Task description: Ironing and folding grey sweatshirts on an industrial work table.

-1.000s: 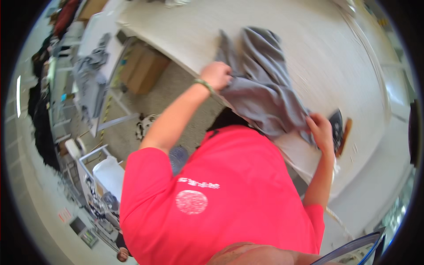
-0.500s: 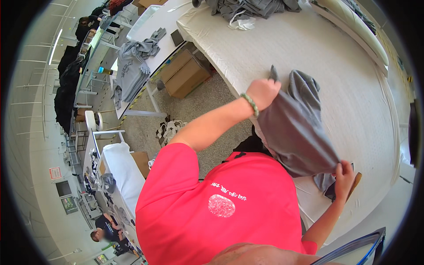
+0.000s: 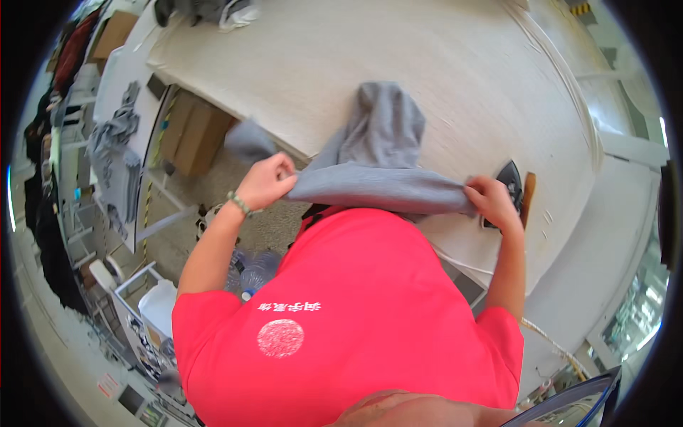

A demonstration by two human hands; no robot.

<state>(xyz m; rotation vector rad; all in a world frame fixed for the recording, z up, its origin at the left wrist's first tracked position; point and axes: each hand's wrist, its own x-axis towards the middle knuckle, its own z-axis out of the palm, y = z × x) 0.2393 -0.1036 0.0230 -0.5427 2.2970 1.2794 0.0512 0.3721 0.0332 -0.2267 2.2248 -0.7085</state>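
Observation:
A grey garment [image 3: 377, 186] is stretched sideways in front of my body at the near edge of a cloth-covered table [image 3: 469, 92]. My left hand [image 3: 269, 181] is closed on its left end, with a loose, blurred flap beyond the fingers. My right hand [image 3: 492, 203] pinches the right end. Between the hands, a broad folded part lies away from me on the tabletop. Close beside my right hand rests a dark iron [image 3: 509, 178], with a brown wooden piece [image 3: 528, 199] next to it.
Grey fabric [image 3: 203, 10] lies at the table's far left. On a white side table [image 3: 122, 75] to the left is a stack of grey garments [image 3: 117, 171]. Below are a cardboard box [image 3: 192, 135] and clear plastic bottles [image 3: 257, 272]. A pale cord [image 3: 462, 265] runs along the near edge.
My view has turned and my body now faces the table more squarely. The garment has gone from a slanting hang to a level stretch between both hands, its left flap swinging outward.

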